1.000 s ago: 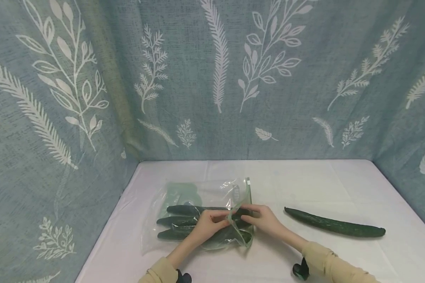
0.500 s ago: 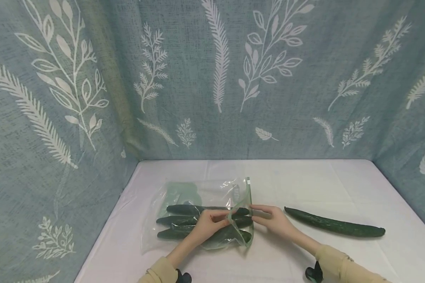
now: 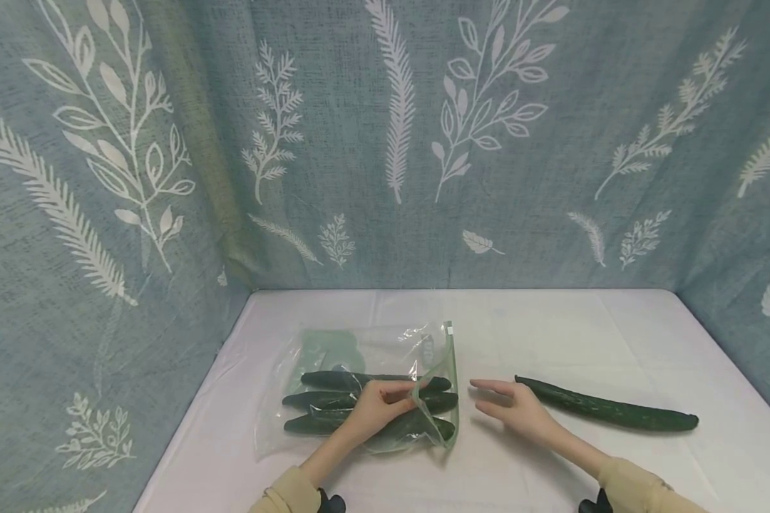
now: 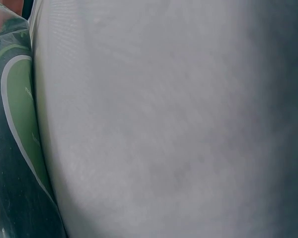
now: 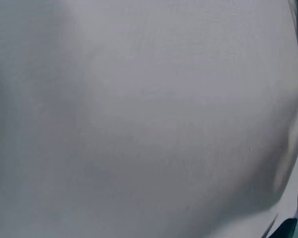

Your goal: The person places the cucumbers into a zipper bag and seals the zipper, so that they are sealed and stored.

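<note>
A clear zip bag [image 3: 391, 345] lies on the left half of the table, its green-edged mouth facing right. Inside are three dark green cucumbers [image 3: 334, 380], side by side. My left hand [image 3: 373, 413] pinches the near lip of the bag mouth between thumb and fingers, holding it raised. In the left wrist view a strip of the bag with a green printed patch [image 4: 24, 99] shows at the left edge. My right hand [image 3: 520, 412] is apart from the bag with fingers extended and nothing held. Just right of it lies a loose cucumber [image 3: 609, 408].
A white cloth [image 3: 552, 328] covers the table. Blue-green curtains [image 3: 359, 142] with white leaf prints hang behind it and at both sides. Dark wrist devices [image 3: 334, 503] sit at the beige sleeves.
My right hand has come out of the bag mouth and moved right, toward the loose cucumber. The left hand and the bag have stayed in place.
</note>
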